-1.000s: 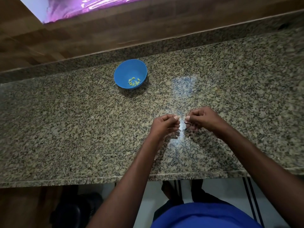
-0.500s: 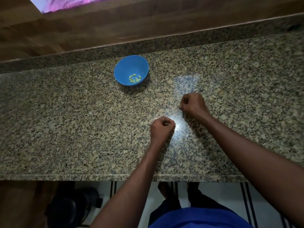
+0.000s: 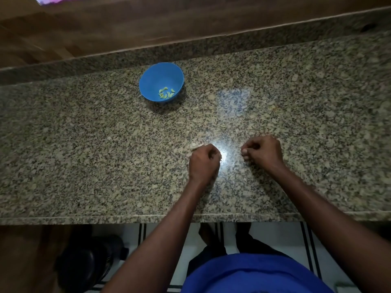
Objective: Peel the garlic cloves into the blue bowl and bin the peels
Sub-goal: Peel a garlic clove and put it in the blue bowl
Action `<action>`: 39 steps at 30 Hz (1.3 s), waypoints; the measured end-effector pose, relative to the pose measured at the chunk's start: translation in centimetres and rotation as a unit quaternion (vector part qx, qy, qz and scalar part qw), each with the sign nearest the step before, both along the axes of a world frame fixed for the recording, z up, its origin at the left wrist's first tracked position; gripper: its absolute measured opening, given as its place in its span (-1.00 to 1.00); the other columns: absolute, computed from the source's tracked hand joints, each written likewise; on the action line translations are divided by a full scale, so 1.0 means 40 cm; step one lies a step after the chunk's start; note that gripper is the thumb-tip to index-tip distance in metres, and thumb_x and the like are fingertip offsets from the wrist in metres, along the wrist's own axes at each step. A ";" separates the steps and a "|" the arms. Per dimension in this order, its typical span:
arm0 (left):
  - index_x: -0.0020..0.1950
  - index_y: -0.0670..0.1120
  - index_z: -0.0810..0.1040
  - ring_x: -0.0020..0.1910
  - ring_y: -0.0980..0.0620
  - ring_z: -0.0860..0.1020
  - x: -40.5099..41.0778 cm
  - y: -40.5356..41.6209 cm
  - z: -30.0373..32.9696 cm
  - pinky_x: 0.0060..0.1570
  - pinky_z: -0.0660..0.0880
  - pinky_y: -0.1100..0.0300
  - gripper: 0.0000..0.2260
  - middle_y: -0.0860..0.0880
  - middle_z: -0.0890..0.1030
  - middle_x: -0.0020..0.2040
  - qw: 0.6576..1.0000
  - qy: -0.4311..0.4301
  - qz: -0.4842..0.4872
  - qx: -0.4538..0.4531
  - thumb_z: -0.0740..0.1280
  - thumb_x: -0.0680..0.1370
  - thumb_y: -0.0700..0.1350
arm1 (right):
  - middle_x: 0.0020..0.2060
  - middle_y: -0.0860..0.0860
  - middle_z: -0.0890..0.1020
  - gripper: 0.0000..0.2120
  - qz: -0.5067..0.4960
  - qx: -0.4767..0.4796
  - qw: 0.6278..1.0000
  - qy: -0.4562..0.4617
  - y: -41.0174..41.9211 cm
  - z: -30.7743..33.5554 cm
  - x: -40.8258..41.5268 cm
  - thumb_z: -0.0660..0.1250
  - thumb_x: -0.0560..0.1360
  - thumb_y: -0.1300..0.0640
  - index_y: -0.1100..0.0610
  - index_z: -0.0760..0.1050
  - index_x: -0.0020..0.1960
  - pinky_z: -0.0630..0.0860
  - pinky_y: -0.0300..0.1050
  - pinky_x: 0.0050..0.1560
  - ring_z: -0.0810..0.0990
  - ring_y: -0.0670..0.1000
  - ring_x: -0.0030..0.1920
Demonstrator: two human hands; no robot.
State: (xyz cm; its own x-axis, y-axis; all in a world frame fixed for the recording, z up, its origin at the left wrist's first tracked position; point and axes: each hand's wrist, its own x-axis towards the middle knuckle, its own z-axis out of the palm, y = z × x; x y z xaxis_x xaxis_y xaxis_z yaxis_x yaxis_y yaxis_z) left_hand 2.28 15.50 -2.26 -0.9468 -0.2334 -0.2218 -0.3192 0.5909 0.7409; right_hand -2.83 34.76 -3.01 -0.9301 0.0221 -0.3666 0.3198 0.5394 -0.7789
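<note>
The round blue plastic bowl [image 3: 161, 81] stands on the speckled granite bench [image 3: 84, 149], towards the back edge, well apart from both hands; a small heap of pale yellow-green peeled garlic cloves [image 3: 166, 94] lies in its bottom. The left hand [image 3: 204, 160] rests on the bench with its fingers curled into a fist; a small pale scrap of garlic or peel [image 3: 195, 146] lies on the stone touching its knuckles, and whether anything is inside the fist cannot be told. The right hand [image 3: 262, 152] is near it, also curled tight, thumb against fingertips; what it pinches, if anything, is hidden.
</note>
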 end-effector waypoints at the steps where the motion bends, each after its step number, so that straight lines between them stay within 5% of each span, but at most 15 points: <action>1: -0.09 -0.05 0.65 -0.20 0.05 0.61 0.001 0.003 -0.002 -0.18 0.62 0.11 -0.95 0.02 0.65 -0.17 0.999 0.007 -0.020 -0.034 0.43 0.55 -0.18 | -0.37 0.01 0.72 -0.86 0.000 0.003 1.000 0.002 0.005 -0.002 0.009 0.51 0.47 0.34 0.13 0.70 -0.20 0.68 -0.10 -0.26 0.73 -0.01 -0.37; 5: -0.11 -0.12 0.65 -0.23 0.03 0.47 0.021 0.038 0.002 -0.35 0.41 0.14 -0.88 -0.04 0.60 -0.18 0.975 0.062 -0.099 -0.189 0.39 0.56 -0.31 | -0.42 -0.04 0.69 -0.86 0.015 0.030 0.999 0.033 0.017 -0.002 0.042 0.51 0.46 0.31 0.11 0.70 -0.21 0.62 -0.25 -0.33 0.68 -0.12 -0.43; 8: -0.16 -0.13 0.62 -0.25 0.01 0.46 0.040 0.059 -0.018 -0.41 0.52 0.02 -0.84 -0.04 0.57 -0.21 0.962 0.067 -0.121 -0.235 0.43 0.52 -0.38 | -0.43 -0.05 0.68 -0.88 0.019 0.038 0.998 0.051 0.023 0.002 0.056 0.50 0.46 0.31 0.14 0.71 -0.21 0.54 -0.35 -0.43 0.65 -0.15 -0.47; 14: -0.09 -0.15 0.64 -0.15 0.06 0.40 0.082 0.076 -0.038 -0.36 0.32 0.19 -0.93 -0.06 0.59 -0.11 0.954 0.113 -0.150 -0.235 0.46 0.53 -0.30 | -0.37 -0.01 0.70 -0.85 0.001 0.036 0.998 0.043 0.031 -0.014 0.060 0.48 0.47 0.33 0.12 0.70 -0.20 0.70 -0.07 -0.28 0.69 -0.06 -0.42; 18: -0.18 -0.15 0.58 -0.26 0.02 0.42 0.097 0.080 -0.045 -0.44 0.34 0.13 -0.86 -0.06 0.55 -0.21 0.946 0.128 -0.167 -0.246 0.48 0.46 -0.34 | -0.31 -0.03 0.70 -0.95 0.026 0.103 0.992 0.069 0.008 0.002 0.048 0.54 0.45 0.24 0.11 0.72 -0.15 0.41 -0.41 -0.36 0.55 -0.23 -0.37; 22: -0.24 -0.18 0.54 -0.36 0.06 0.34 0.108 0.077 -0.040 -0.42 0.20 0.21 -0.79 -0.07 0.51 -0.31 0.944 0.140 -0.173 -0.244 0.48 0.40 -0.44 | -0.26 -0.01 0.71 -0.95 0.050 0.129 0.988 0.075 -0.020 0.016 0.029 0.53 0.47 0.25 0.14 0.71 -0.09 0.27 -0.44 -0.44 0.44 -0.35 -0.38; 28: -0.15 -0.18 0.59 -0.33 0.06 0.46 0.114 0.026 -0.056 -0.43 0.47 0.23 -0.83 -0.06 0.56 -0.24 0.961 0.099 -0.064 -0.251 0.40 0.52 -0.43 | -0.36 0.01 0.56 -0.80 0.105 0.192 0.971 0.096 -0.049 0.031 0.024 0.36 0.52 0.41 0.19 0.61 -0.21 0.22 -0.34 -0.46 0.53 -0.05 -0.36; 31: -0.11 -0.16 0.64 -0.27 0.10 0.54 0.129 0.016 -0.028 -0.32 0.43 0.40 -0.87 -0.03 0.63 -0.18 0.986 0.042 -0.030 -0.159 0.38 0.56 -0.36 | -0.31 0.09 0.63 -0.77 0.110 0.195 0.972 0.070 -0.060 0.038 0.028 0.30 0.52 0.44 0.22 0.61 -0.21 0.23 -0.31 -0.49 0.58 -0.02 -0.34; 34: -0.05 -0.12 0.71 -0.14 0.14 0.67 0.130 -0.003 0.013 -0.13 0.57 0.39 -0.96 0.02 0.72 -0.11 0.994 -0.041 0.065 0.076 0.49 0.53 -0.23 | -0.40 -0.01 0.63 -0.86 0.115 0.112 0.987 0.018 -0.065 0.028 0.051 0.43 0.47 0.36 0.19 0.68 -0.22 0.37 -0.34 -0.41 0.52 -0.15 -0.42; 36: -0.02 -0.11 0.71 -0.05 0.01 0.71 0.125 -0.031 0.033 -0.06 0.66 0.19 -0.93 -0.03 0.74 -0.05 0.962 -0.066 0.163 0.207 0.49 0.52 -0.24 | -0.42 0.04 0.66 -0.87 0.075 0.004 0.996 -0.038 -0.062 0.015 0.074 0.48 0.47 0.33 0.19 0.68 -0.24 0.64 -0.14 -0.30 0.62 -0.02 -0.42; 39: 0.01 -0.20 0.68 -0.06 -0.04 0.69 0.138 -0.078 0.064 -0.10 0.65 0.19 -0.91 -0.11 0.72 -0.07 0.889 -0.069 0.256 0.374 0.46 0.53 -0.33 | -0.29 0.28 0.67 -0.85 0.004 -0.169 0.978 -0.121 -0.068 0.010 0.102 0.45 0.52 0.36 0.26 0.62 -0.22 0.69 0.11 -0.21 0.62 0.13 -0.34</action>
State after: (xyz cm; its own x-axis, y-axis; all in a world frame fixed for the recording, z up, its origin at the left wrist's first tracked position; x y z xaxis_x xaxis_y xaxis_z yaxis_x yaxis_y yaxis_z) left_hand 7.79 12.36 0.31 -0.7108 -0.3650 -0.6013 -0.5222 -0.2989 0.7987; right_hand 1.25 32.03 -2.63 -0.8147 -0.1458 -0.5612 0.5135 0.2680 -0.8151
